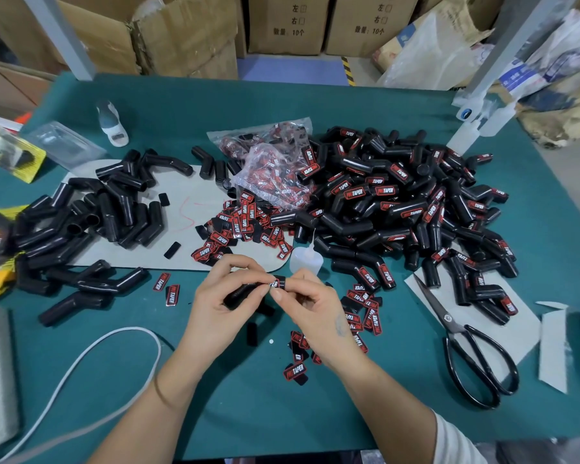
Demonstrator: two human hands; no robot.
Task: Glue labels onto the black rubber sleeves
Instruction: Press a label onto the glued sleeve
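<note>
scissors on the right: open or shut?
Shut. The scissors lie flat on the green table; blades lie together in one point, and the loop handles touch.

Two bare forearms are showing in the head view, left hand [226, 293] and right hand [310, 306] both ungloved, no rings visible. A thin band [163, 395] is sitting around the left forearm just above the wrist; a small faint mark [341, 324], too blurred to read, is showing on the back of the right hand. A short white sleeve [456, 443] is covering the right upper arm at the frame's lower edge.
</note>
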